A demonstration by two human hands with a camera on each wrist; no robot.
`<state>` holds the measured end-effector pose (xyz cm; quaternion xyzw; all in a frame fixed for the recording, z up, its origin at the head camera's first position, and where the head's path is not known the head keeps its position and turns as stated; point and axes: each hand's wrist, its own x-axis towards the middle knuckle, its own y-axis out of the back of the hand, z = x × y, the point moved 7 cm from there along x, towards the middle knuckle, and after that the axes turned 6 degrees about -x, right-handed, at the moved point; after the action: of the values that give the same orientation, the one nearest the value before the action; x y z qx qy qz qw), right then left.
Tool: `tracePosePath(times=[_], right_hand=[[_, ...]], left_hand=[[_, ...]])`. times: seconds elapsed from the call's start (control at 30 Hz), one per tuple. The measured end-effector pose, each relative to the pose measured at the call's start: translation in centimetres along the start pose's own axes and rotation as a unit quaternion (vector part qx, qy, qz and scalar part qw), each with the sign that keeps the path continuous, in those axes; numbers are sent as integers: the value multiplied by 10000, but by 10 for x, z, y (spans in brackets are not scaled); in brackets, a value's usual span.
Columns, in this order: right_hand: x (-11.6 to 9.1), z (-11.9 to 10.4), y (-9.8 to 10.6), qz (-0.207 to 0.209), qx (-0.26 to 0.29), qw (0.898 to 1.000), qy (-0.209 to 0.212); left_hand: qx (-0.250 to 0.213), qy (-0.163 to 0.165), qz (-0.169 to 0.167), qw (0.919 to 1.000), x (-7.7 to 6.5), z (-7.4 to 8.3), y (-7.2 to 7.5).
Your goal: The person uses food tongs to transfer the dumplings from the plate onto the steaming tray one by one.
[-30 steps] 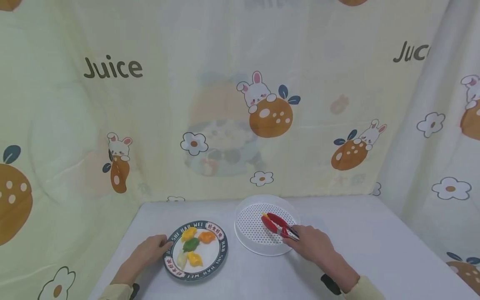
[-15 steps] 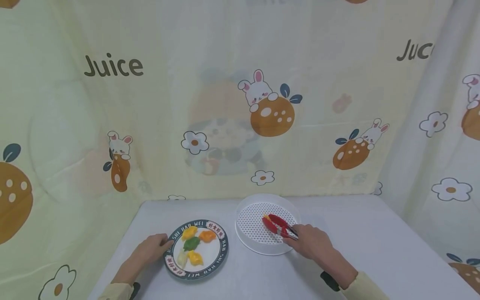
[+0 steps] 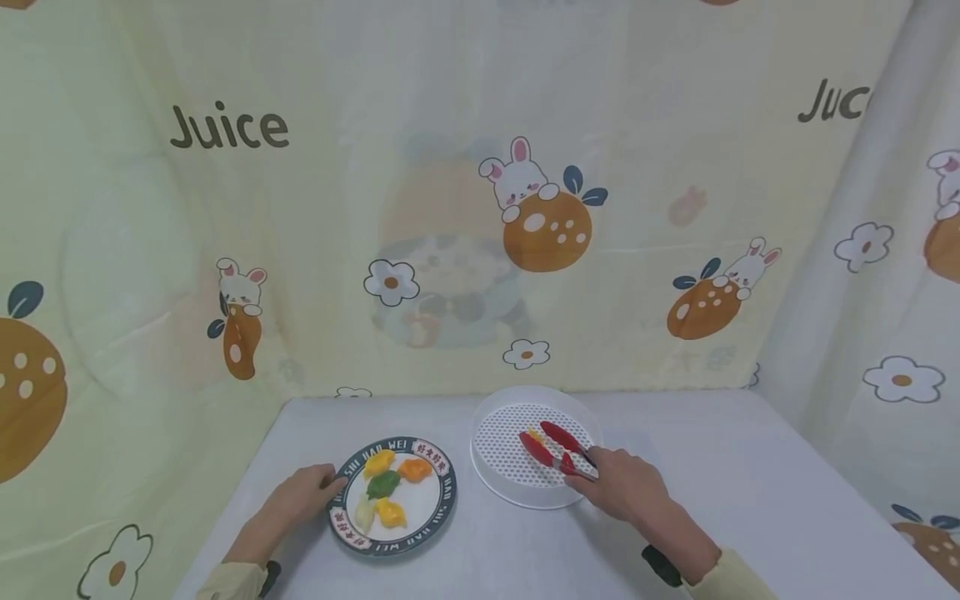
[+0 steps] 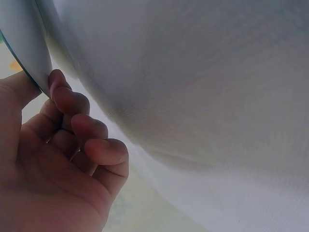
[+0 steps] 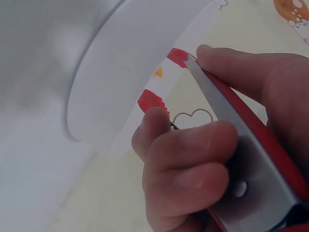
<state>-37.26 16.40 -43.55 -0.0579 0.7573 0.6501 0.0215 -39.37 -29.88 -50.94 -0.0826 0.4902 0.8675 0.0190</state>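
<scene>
My left hand (image 3: 300, 496) pinches the left rim of a round plate (image 3: 444, 518) with a dark patterned border. In the left wrist view, the thumb lies over the plate's edge (image 4: 29, 48) and fingers curl beneath it. Several toy-like dumplings sit on the plate: two yellow dumplings, a green dumpling (image 3: 383, 485), an orange dumpling (image 3: 414, 471) and a pale dumpling (image 3: 364, 517). My right hand (image 3: 626, 487) grips red-tipped metal tongs (image 3: 537, 450) over a white perforated basket (image 3: 495, 492). The tong tips stand apart, with a small yellow piece (image 3: 535, 436) beside the left tip, partly hidden.
A white-covered table (image 3: 697, 483) carries the plate on the left and the basket at centre back. Behind it hangs a pale curtain (image 3: 322, 208) printed with rabbits, oranges and flowers; more curtain closes off both sides.
The tongs in my right hand have spread from nearly closed to wide apart, and the yellow piece now lies between their tips inside the basket. The left hand keeps its hold on the plate.
</scene>
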Motion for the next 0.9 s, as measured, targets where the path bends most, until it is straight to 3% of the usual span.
tracePosePath(times=[0.47, 0.9], right_hand=[[-13, -24, 8, 102, 155, 9998, 12], [-17, -54, 7, 220, 260, 9990, 272]], left_hand=[[-41, 90, -18, 9999, -1, -3, 1], [-57, 137, -18, 9999, 1, -1, 0]])
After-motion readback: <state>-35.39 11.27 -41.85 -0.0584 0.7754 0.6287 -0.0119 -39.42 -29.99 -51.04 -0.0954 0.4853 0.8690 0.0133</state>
